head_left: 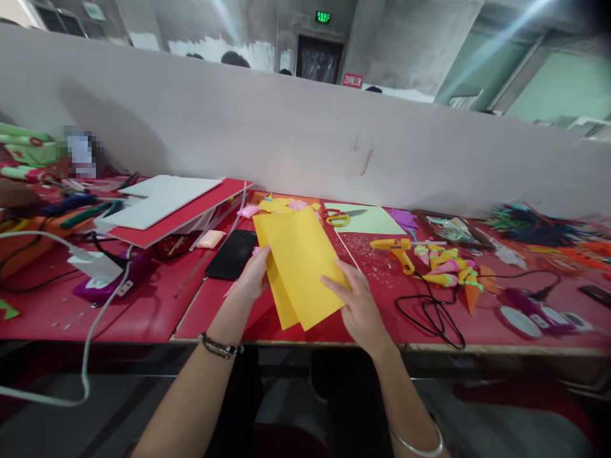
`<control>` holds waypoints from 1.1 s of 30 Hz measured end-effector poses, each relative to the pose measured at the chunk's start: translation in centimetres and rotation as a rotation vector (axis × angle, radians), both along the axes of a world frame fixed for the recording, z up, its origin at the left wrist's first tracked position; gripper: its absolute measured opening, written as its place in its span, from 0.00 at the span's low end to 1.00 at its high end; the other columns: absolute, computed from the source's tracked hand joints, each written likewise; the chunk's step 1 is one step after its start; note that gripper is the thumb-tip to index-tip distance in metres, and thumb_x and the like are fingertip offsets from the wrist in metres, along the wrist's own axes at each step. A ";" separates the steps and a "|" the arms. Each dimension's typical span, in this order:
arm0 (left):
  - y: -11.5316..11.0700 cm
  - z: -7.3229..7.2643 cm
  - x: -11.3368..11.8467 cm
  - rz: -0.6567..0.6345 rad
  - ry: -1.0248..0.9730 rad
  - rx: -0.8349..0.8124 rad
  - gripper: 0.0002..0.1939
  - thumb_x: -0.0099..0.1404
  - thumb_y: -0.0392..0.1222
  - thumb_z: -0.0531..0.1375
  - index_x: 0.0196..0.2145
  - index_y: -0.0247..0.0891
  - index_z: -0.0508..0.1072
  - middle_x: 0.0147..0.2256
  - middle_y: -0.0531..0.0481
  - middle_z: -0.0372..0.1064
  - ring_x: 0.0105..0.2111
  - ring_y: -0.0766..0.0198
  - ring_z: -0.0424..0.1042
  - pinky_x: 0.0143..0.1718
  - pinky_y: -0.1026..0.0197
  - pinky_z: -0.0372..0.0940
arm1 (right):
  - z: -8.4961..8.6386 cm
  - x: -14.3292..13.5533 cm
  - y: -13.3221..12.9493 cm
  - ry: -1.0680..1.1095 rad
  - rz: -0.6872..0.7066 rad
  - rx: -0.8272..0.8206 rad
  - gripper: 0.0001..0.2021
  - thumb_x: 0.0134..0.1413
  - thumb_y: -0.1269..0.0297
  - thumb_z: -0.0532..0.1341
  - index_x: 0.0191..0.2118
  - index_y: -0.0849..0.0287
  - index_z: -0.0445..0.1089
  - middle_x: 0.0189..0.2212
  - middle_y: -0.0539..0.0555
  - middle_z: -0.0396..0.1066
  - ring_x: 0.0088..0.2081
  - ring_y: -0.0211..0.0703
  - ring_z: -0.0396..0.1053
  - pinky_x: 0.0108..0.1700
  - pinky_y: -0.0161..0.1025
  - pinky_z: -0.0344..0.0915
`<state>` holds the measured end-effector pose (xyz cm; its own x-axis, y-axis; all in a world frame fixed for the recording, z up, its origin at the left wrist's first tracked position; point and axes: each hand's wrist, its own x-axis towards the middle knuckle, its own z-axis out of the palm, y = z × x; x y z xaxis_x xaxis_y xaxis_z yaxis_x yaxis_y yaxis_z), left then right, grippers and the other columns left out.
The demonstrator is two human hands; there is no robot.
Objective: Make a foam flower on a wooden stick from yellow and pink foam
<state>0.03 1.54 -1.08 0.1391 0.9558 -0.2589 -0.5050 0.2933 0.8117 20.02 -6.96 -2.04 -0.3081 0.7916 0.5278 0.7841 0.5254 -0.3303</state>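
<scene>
Paper (304, 261), yellow and in two overlapping layers, is held over the front of the table (147, 318). The left hand (252, 275) pinches its edge at ten o'clock; the right hand (361, 304) grasps it at four. These opposed holds presumably steady the layers. From the paper, scissors (338, 221) lie at one o'clock, a glue gun (405, 257) at three, seemingly parked within reach.

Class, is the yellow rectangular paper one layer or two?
Two: the yellow rectangular paper shows a second layer beyond its front layer's left edge. Whether folded or separate sheets, cannot tell.
</scene>
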 end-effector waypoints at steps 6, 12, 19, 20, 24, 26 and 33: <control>0.0 -0.1 0.1 -0.070 -0.036 0.075 0.22 0.56 0.55 0.54 0.43 0.38 0.69 0.39 0.46 0.72 0.36 0.60 0.72 0.36 0.61 0.67 | 0.1 -1.3 -0.2 -0.131 -0.007 -0.095 0.32 0.43 0.84 0.46 0.52 0.47 0.61 0.60 0.49 0.41 0.61 0.45 0.39 0.59 0.48 0.47; 0.1 -0.8 -0.6 0.044 0.250 0.292 0.14 0.49 0.46 0.62 0.32 0.34 0.72 0.29 0.49 0.72 0.24 0.67 0.70 0.25 0.67 0.63 | -0.1 -0.8 -0.7 0.128 0.118 -0.363 0.38 0.40 0.62 0.63 0.58 0.46 0.47 0.62 0.52 0.35 0.62 0.52 0.35 0.58 0.52 0.47; -2.1 -0.3 0.1 -0.069 0.459 0.517 0.13 0.50 0.47 0.60 0.25 0.33 0.71 0.24 0.50 0.68 0.23 0.69 0.65 0.23 0.68 0.60 | 0.1 1.3 1.8 0.802 0.158 -0.421 0.40 0.41 0.60 0.63 0.59 0.49 0.43 0.58 0.54 0.51 0.57 0.45 0.52 0.55 0.47 0.54; -2.3 -0.4 0.3 -0.093 0.461 0.527 0.13 0.50 0.47 0.60 0.25 0.33 0.70 0.24 0.51 0.67 0.23 0.69 0.64 0.23 0.68 0.59 | 0.4 1.4 2.1 0.858 0.190 -0.466 0.36 0.41 0.61 0.63 0.57 0.50 0.48 0.55 0.54 0.56 0.55 0.45 0.56 0.53 0.46 0.57; -2.3 -0.7 0.9 -0.119 0.471 0.505 0.13 0.50 0.48 0.60 0.24 0.33 0.69 0.22 0.52 0.66 0.20 0.71 0.62 0.20 0.69 0.57 | 1.3 1.4 2.9 0.989 0.162 -0.560 0.21 0.41 0.62 0.64 0.44 0.54 0.63 0.44 0.52 0.69 0.45 0.43 0.67 0.46 0.43 0.65; -2.1 -0.8 1.0 -0.116 0.456 0.496 0.13 0.49 0.48 0.60 0.24 0.33 0.70 0.22 0.51 0.66 0.21 0.71 0.62 0.20 0.70 0.57 | 1.3 1.1 2.9 1.011 0.127 -0.572 0.18 0.41 0.62 0.63 0.42 0.55 0.65 0.42 0.52 0.71 0.42 0.43 0.69 0.44 0.42 0.66; -2.4 -0.5 1.3 -0.179 0.397 0.489 0.17 0.52 0.52 0.59 0.31 0.33 0.71 0.29 0.47 0.70 0.25 0.68 0.67 0.22 0.69 0.61 | 1.0 0.5 2.5 1.021 0.047 -0.588 0.14 0.42 0.60 0.63 0.38 0.57 0.69 0.39 0.53 0.73 0.38 0.45 0.71 0.40 0.41 0.68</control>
